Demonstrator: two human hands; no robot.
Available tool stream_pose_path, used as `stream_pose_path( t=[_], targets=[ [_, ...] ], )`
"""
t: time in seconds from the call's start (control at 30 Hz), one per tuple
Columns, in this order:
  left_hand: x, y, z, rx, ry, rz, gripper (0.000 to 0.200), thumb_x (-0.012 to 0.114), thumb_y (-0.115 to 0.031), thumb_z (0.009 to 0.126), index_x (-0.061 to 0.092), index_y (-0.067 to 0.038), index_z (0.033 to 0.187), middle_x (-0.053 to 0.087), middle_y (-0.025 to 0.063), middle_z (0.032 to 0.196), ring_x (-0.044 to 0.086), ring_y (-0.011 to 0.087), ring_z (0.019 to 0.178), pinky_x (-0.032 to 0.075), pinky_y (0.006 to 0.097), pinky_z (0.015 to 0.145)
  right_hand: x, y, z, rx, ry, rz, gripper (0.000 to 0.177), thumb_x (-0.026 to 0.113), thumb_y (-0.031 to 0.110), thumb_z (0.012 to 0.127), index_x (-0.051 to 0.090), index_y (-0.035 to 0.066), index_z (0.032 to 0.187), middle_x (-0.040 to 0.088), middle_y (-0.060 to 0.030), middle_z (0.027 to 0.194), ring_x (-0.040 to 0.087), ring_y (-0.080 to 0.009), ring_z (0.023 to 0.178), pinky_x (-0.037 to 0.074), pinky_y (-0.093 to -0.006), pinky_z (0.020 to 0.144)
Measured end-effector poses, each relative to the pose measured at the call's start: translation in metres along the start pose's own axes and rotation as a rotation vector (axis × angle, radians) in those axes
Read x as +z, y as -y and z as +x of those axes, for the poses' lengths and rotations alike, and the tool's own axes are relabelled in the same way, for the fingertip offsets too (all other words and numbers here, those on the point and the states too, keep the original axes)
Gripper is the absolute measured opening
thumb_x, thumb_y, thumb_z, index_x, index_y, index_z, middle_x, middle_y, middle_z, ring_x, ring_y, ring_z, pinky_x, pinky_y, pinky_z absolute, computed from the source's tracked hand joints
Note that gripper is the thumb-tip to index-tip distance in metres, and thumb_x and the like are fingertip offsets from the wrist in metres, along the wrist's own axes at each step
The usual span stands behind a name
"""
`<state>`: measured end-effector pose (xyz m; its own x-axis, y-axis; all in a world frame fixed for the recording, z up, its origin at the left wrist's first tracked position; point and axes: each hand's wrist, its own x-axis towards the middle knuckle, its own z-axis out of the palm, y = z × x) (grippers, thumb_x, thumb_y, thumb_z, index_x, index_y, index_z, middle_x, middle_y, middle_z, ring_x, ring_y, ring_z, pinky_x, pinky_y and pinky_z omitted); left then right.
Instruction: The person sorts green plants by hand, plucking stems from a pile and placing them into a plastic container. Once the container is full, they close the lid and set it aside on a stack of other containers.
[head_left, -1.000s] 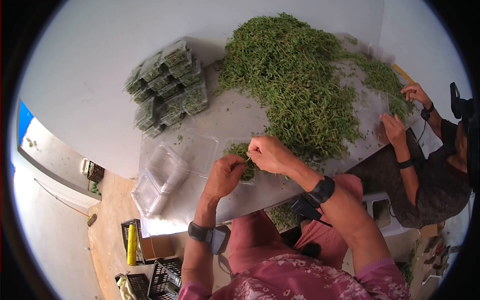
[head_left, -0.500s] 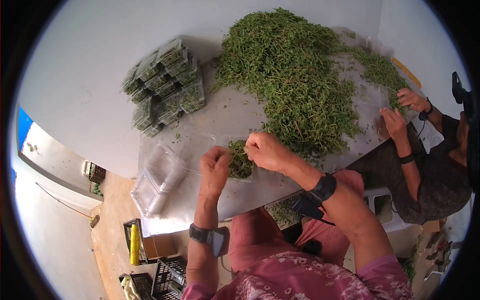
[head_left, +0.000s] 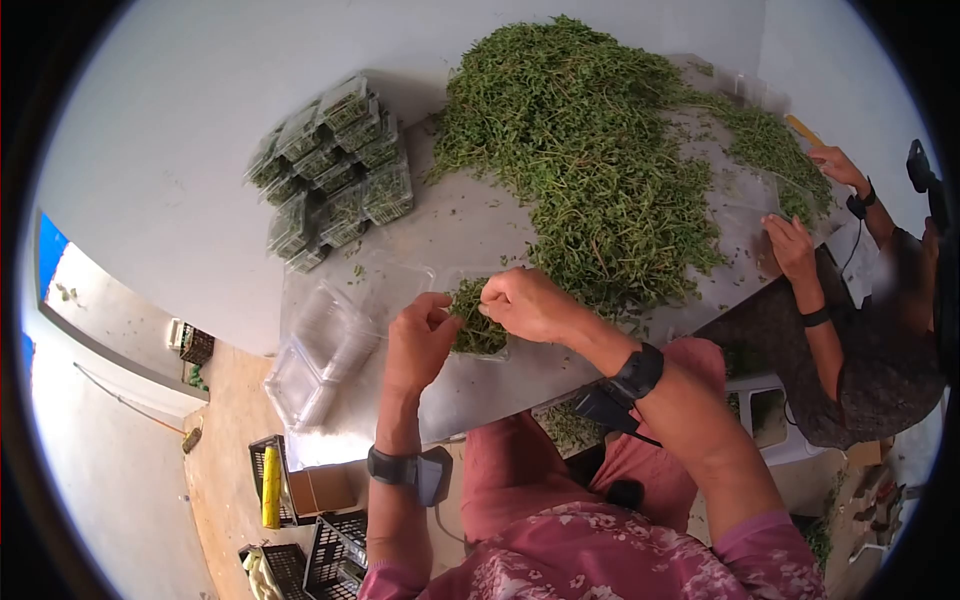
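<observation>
A clear plastic clamshell box lies at the table's front edge, its base filled with leafy green sprigs and its lid folded out to the left. Over the left side of the box, my left hand is closed, fingertips curled against the thumb; what they pinch is too small to make out. My right hand reaches in from the right, thumb and fingers pinched on sprigs at the top of the filling. A large heap of the same greens rises just behind my right hand.
Nested clamshell boxes lie at the left table edge. Filled, closed boxes are stacked against the wall. To the right, a co-worker's hands hover by a smaller pile of greens. Black crates stand on the floor.
My left hand has shifted slightly left and down. My right hand has moved a little left over the box. The co-worker's farther hand has moved up and right.
</observation>
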<state>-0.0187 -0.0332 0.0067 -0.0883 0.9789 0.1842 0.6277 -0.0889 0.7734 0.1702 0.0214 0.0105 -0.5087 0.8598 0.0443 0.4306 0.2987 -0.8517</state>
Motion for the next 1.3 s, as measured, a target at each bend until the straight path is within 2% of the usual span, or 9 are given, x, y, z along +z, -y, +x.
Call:
stream_pose_path(
  t=[0.03, 0.13, 0.27, 0.37, 0.4, 0.7, 0.83, 0.87, 1.3],
  targets=[
    [0.001, -0.001, -0.001, 0.023, -0.035, 0.016, 0.011, 0.066, -0.004, 0.081, 0.065, 0.003, 0.090, 0.063, 0.0068, 0.071, 0.059, 0.0116, 0.063, 0.048, 0.0278, 0.059, 0.000, -0.001, 0.002, -0.001, -0.021, -0.031, 0.018, 0.065, 0.017, 0.083, 0.068, 0.000, 0.080, 0.066, -0.0167, 0.069, 0.065, -0.0272, 0.064, 0.050, -0.0381, 0.062],
    [0.006, -0.007, -0.004, 0.053, -0.058, 0.008, 0.012, 0.066, -0.005, 0.080, 0.064, 0.002, 0.089, 0.064, 0.0097, 0.072, 0.061, 0.0146, 0.064, 0.049, 0.0293, 0.061, -0.010, -0.007, 0.003, -0.107, -0.170, 0.009, 0.019, 0.063, 0.015, 0.086, 0.066, -0.003, 0.091, 0.066, -0.0074, 0.071, 0.057, -0.0119, 0.061, 0.047, -0.0291, 0.059],
    [0.016, -0.016, -0.005, 0.138, 0.085, 0.013, 0.009, 0.068, -0.005, 0.076, 0.064, 0.000, 0.083, 0.063, 0.0122, 0.074, 0.062, 0.0226, 0.067, 0.049, 0.0330, 0.064, -0.037, -0.004, -0.005, -0.103, -0.217, 0.053, 0.019, 0.062, 0.014, 0.088, 0.066, -0.003, 0.093, 0.065, -0.0047, 0.074, 0.057, -0.0098, 0.063, 0.048, -0.0286, 0.058],
    [0.027, -0.016, 0.004, 0.253, 0.186, 0.088, 0.006, 0.066, -0.003, 0.073, 0.062, 0.000, 0.076, 0.062, 0.0145, 0.074, 0.061, 0.0304, 0.071, 0.049, 0.0372, 0.067, -0.062, -0.014, -0.008, -0.089, -0.291, 0.056, 0.017, 0.061, 0.013, 0.089, 0.066, -0.003, 0.093, 0.065, -0.0044, 0.076, 0.056, -0.0093, 0.061, 0.046, -0.0280, 0.056],
    [0.031, -0.013, 0.007, 0.279, 0.217, 0.105, 0.004, 0.065, -0.002, 0.072, 0.062, 0.000, 0.074, 0.062, 0.0153, 0.074, 0.061, 0.0330, 0.073, 0.049, 0.0388, 0.068, -0.073, -0.011, -0.012, -0.049, -0.373, 0.065, 0.018, 0.064, 0.015, 0.084, 0.069, -0.001, 0.089, 0.068, -0.0115, 0.074, 0.064, -0.0181, 0.066, 0.050, -0.0334, 0.063],
    [0.056, 0.016, 0.025, 0.394, 0.267, 0.338, 0.002, 0.061, -0.001, 0.067, 0.060, -0.004, 0.067, 0.060, 0.0135, 0.071, 0.060, 0.0319, 0.071, 0.049, 0.0396, 0.067, -0.122, -0.050, -0.026, 0.028, -0.458, -0.223, 0.014, 0.063, 0.013, 0.087, 0.061, -0.001, 0.083, 0.060, -0.0041, 0.067, 0.052, -0.0107, 0.053, 0.044, -0.0314, 0.051],
    [0.056, 0.016, 0.025, 0.366, 0.271, 0.356, 0.003, 0.060, -0.002, 0.067, 0.061, -0.004, 0.068, 0.060, 0.0130, 0.071, 0.061, 0.0318, 0.072, 0.050, 0.0392, 0.067, -0.112, -0.062, -0.017, 0.048, -0.230, -0.579, 0.028, 0.066, 0.016, 0.082, 0.057, -0.002, 0.063, 0.047, -0.0142, 0.053, 0.051, -0.0217, 0.048, 0.042, -0.0357, 0.051],
    [0.056, 0.015, 0.024, 0.367, 0.267, 0.361, 0.003, 0.060, -0.002, 0.067, 0.061, -0.004, 0.068, 0.060, 0.0128, 0.071, 0.061, 0.0318, 0.072, 0.050, 0.0390, 0.067, -0.108, -0.062, -0.016, 0.220, -0.147, -0.577, 0.023, 0.067, 0.019, 0.084, 0.062, -0.002, 0.074, 0.063, -0.0183, 0.069, 0.061, -0.0357, 0.063, 0.048, -0.0475, 0.058],
    [0.053, 0.017, 0.024, 0.327, 0.332, 0.327, 0.004, 0.062, -0.004, 0.068, 0.062, -0.003, 0.072, 0.063, 0.0175, 0.081, 0.061, 0.0362, 0.081, 0.049, 0.0428, 0.074, -0.107, -0.073, -0.013, 0.365, -0.192, -0.504, 0.012, 0.064, 0.010, 0.078, 0.068, 0.001, 0.084, 0.067, -0.0207, 0.083, 0.066, -0.0389, 0.082, 0.053, -0.0487, 0.072]
  ],
)
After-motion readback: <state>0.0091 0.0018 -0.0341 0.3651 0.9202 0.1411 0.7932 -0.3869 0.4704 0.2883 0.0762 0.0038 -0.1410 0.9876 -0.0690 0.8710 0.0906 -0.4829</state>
